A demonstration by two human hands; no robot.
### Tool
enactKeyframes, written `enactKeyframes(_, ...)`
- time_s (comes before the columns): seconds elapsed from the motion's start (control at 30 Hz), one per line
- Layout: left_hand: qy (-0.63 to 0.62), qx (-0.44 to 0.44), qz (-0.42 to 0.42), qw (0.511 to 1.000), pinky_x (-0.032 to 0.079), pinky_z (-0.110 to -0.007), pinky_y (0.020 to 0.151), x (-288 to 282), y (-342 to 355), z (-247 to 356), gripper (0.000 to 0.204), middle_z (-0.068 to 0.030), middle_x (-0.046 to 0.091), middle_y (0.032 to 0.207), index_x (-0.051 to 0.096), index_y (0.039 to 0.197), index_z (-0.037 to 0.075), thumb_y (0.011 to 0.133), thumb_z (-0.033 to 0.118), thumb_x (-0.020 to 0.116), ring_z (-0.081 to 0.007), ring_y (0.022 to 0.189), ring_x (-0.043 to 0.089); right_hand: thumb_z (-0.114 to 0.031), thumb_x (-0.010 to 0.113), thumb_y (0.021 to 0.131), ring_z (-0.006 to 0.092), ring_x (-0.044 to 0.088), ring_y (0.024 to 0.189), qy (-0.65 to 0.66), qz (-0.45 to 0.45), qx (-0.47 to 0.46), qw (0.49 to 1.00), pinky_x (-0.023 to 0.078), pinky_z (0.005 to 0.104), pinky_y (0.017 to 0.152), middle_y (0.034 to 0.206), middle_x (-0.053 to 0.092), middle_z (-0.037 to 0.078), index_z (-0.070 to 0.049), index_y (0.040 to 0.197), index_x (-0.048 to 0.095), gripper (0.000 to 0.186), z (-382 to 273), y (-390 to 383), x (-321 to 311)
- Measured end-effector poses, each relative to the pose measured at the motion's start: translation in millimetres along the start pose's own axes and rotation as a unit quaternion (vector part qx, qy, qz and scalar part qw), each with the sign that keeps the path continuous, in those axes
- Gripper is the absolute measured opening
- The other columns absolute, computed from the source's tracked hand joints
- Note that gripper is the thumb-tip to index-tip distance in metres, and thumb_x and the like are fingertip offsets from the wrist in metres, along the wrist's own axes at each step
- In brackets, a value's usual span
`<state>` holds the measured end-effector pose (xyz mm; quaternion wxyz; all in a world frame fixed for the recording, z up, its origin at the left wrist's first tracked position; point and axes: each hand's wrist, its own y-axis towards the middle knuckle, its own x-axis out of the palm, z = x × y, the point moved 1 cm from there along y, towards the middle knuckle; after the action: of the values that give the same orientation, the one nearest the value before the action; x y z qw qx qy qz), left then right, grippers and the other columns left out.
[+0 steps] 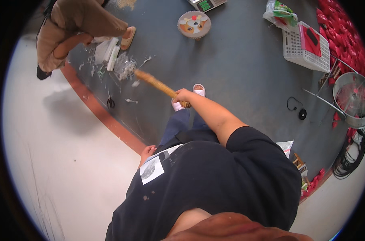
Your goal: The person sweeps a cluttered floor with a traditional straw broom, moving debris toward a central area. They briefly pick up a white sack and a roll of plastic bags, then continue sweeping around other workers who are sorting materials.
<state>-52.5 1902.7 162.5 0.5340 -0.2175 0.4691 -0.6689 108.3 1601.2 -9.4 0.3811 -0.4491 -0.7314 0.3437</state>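
Note:
My right hand [183, 96] is closed around the near end of a long yellow-brown stick [156, 83] with bands across it, like a broom handle. The stick slants away to the far left, and its blurred far end is close to crumpled clear plastic [125, 66] on the floor. White scraps and pale rolls [113, 54] lie around that plastic. Beside my left hip is my left hand [147, 151], partly hidden by my shirt. Its fingers look loosely bent, and I see nothing in it.
Another person [65, 34] bends over at the far left by the scraps. A round stool [194, 25] with an animal face and a scale [206, 4] stand ahead. To the right are a white basket [311, 58], a metal fan [353, 96], red bags [343, 32] and a black corded disc [302, 114].

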Motion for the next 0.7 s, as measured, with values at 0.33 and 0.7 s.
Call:
enactKeyframes(0.33,0.099,-0.027,-0.082,0.991,0.044,-0.026,0.068,-90,112,2,0.023,-0.0086,0.058,0.084,0.051,0.096,-0.002,0.083,0.017,0.050,-0.0144,0.077,0.055,-0.002,0.058,0.065,0.0167,0.052,0.043,-0.005,0.138,-0.003,0.990,0.044,0.0307,0.037,0.065,0.053,0.009,-0.012,0.114,0.045,0.052,7,-175,-112)
enactKeyframes(0.7,0.139,0.118,-0.101,0.978,0.045,-0.027,0.057,-113,323,232,0.020,-0.0063,0.057,0.080,0.052,0.090,0.001,0.082,0.020,0.050,-0.0137,0.067,0.055,-0.001,0.056,0.070,0.0202,0.051,0.042,0.452,0.399,0.013,0.798,0.043,0.0314,0.034,0.067,0.051,0.011,-0.012,0.123,0.032,0.060,113,-255,-221)
